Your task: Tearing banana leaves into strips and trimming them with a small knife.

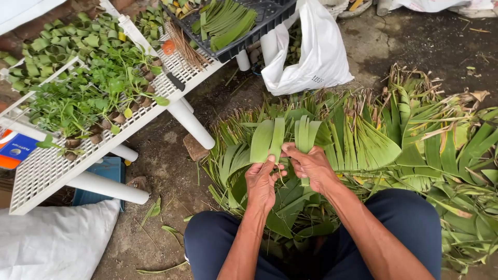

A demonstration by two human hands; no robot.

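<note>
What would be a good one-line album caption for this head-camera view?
Seated over a pile of leaves, both hands hold green leaf strips beside a white rack of seedlings.

Place: outdoor plant nursery or yard workspace.
Ground: bare dirt and cracked concrete [415,41].
Left: white slatted rack [52,166] on pipe legs, bearing seedlings [88,98] in small leaf pots.
Far left: rolled leaf cups [62,41] in rows.
Far centre: black crate [259,21] of cut leaf strips; white bag [316,52].
Centre, right: heap of long green leaves [404,135] on the ground.
</note>
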